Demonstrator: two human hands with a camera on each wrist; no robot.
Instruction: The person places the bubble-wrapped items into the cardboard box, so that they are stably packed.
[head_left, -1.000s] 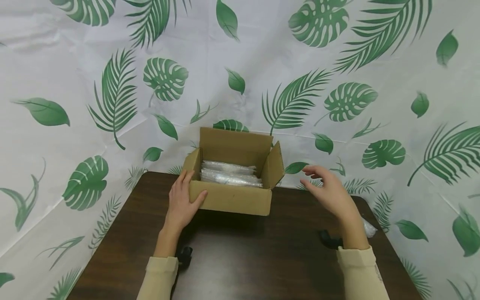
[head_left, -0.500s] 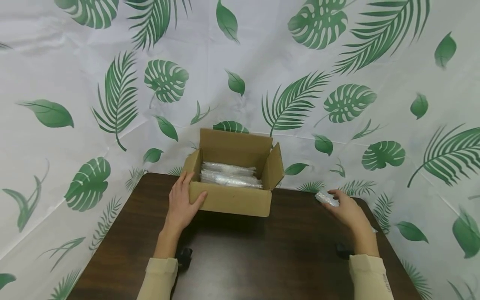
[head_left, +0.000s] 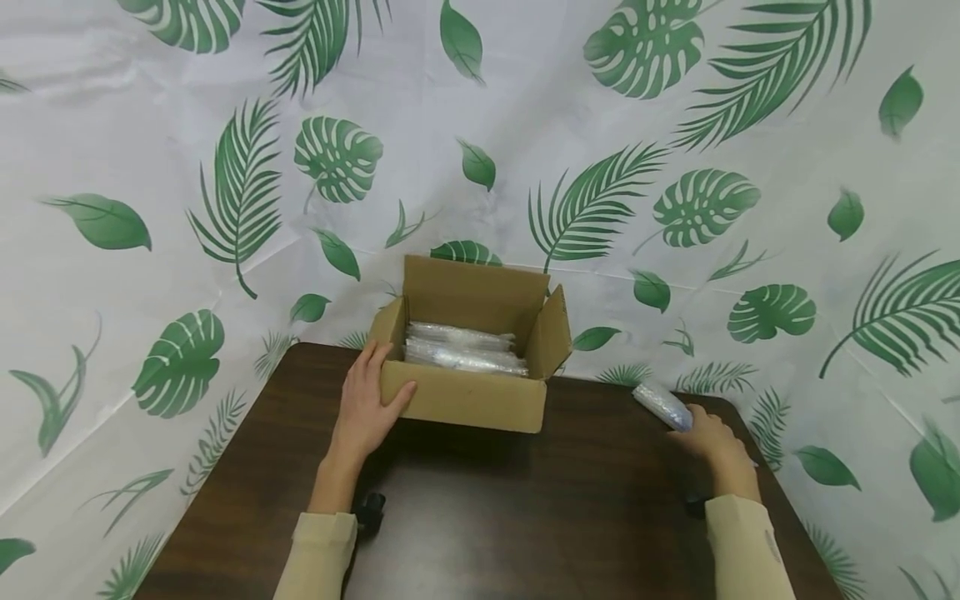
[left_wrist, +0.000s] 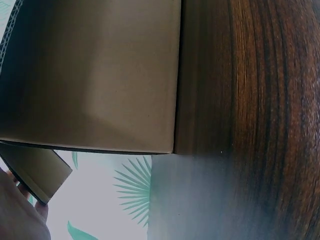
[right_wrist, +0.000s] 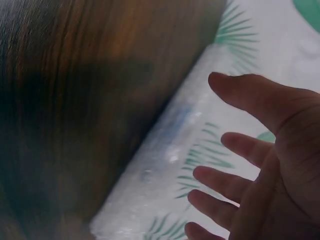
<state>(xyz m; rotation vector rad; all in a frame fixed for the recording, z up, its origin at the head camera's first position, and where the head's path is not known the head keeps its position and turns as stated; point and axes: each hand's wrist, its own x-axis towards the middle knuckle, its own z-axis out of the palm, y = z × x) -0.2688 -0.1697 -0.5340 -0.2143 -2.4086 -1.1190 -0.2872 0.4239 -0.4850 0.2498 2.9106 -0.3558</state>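
Note:
An open cardboard box (head_left: 461,402) stands toward the back of the table, holding several clear bubble-wrapped packages (head_left: 461,358). My left hand (head_left: 365,408) grips its front left corner, the thumb on the front wall and the fingers over the left side. The left wrist view shows that hand (left_wrist: 20,215) at a flap (left_wrist: 42,172). Over at the table's back right lies a bubble-wrapped roll (head_left: 662,407) with something bluish inside. My right hand (head_left: 712,437) is at the roll's near end. In the right wrist view its fingers are spread, apart from the roll (right_wrist: 165,140).
The dark wood table (head_left: 525,533) ends close behind the box, against a white leaf-print backdrop (head_left: 487,217). A black device (head_left: 370,510) sits at my left wrist. A pale bit of something shows past my right wrist, mostly hidden.
My right hand has moved down and to the right, from the air beside the box to the bubble-wrapped roll, of which more now shows. My left hand and the box stay in place.

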